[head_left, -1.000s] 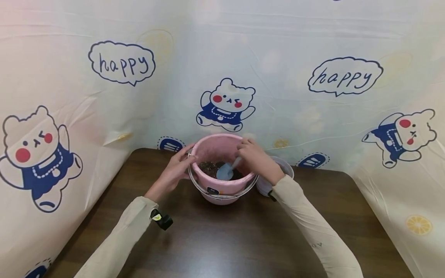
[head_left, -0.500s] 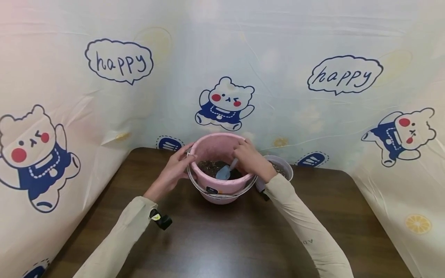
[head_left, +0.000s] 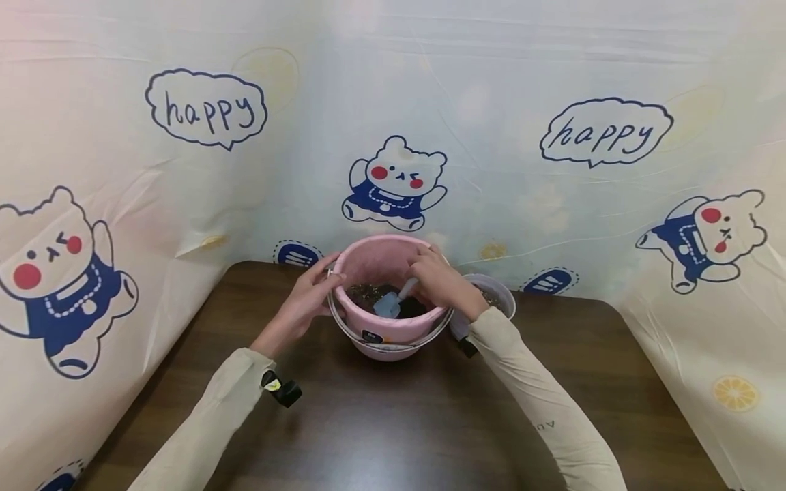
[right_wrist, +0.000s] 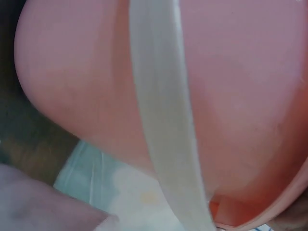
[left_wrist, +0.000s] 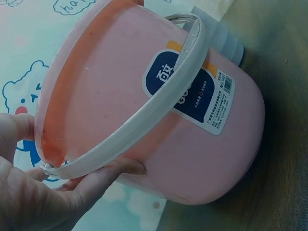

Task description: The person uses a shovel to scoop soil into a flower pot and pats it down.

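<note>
A pink bucket (head_left: 399,332) stands at the far middle of the table, with dark soil (head_left: 362,294) inside. My left hand (head_left: 301,296) holds its left side, the thumb up at the rim and fingers against the outer wall near the handle's joint. The white bucket handle (left_wrist: 139,127) hangs down across the front. Reaching over the right rim, my right hand (head_left: 443,283) grips the grey shaft of a small toy shovel. The light blue shovel (head_left: 387,306) has its blade at the soil's surface. In the right wrist view the bucket wall hides most of that hand.
Just right of the bucket stands a pale grey-purple container (head_left: 505,294) with speckled, soil-like contents, partly behind my right wrist. The brown wooden table (head_left: 393,429) runs back to a printed cloth (head_left: 491,82) hanging round its back and sides.
My right hand has shifted slightly left, and the shovel's blade has moved left over the soil and turned. More of the container at the right shows now. My left hand stays on the bucket.
</note>
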Demonstrator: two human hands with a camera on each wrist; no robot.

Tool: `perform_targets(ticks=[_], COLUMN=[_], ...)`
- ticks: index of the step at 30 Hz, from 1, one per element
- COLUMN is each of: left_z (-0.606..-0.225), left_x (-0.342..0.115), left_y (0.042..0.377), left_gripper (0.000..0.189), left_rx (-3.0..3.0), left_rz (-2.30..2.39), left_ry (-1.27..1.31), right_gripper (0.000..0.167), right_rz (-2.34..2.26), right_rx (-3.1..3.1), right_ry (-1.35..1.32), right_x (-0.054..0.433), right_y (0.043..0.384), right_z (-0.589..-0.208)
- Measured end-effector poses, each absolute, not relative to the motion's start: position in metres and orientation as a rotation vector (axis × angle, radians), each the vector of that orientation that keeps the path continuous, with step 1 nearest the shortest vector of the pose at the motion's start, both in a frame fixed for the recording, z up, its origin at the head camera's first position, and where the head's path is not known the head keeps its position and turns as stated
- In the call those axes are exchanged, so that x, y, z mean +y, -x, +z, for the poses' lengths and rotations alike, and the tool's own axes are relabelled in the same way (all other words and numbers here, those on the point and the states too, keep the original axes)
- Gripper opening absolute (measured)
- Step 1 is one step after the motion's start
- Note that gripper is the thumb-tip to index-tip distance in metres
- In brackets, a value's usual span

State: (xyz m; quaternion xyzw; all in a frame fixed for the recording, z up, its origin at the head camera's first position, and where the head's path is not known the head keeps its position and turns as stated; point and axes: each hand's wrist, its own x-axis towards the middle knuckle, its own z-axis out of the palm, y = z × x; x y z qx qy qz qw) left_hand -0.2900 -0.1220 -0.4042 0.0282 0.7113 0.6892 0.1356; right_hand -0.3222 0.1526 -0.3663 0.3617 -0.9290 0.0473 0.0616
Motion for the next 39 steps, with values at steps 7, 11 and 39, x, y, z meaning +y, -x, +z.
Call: perform_targets(ticks=[7,11,39], left_z=[-0.406,-0.406,-0.408], left_x=[-0.125,-0.125,-0.124], left_y=[0.289,0.289,0.289], left_gripper=[0.068,0.068,0.066], left_rx=[2.068,2.068,2.06], left_rz=[1.984,1.989,2.009], left_ry=[-0.092,-0.096,-0.091], right_gripper=[0.014,0.014,0.021], right_rz=[0.35,0.434,0.854], right_rx=[-2.838,-2.8,-2.5], right_ry=[-1.101,-1.133,-0.993], right_x=[0.155,0.159,0.187], right_y=[0.326,0.33,0.326], right_z=[-0.37,-0.372,-0.376])
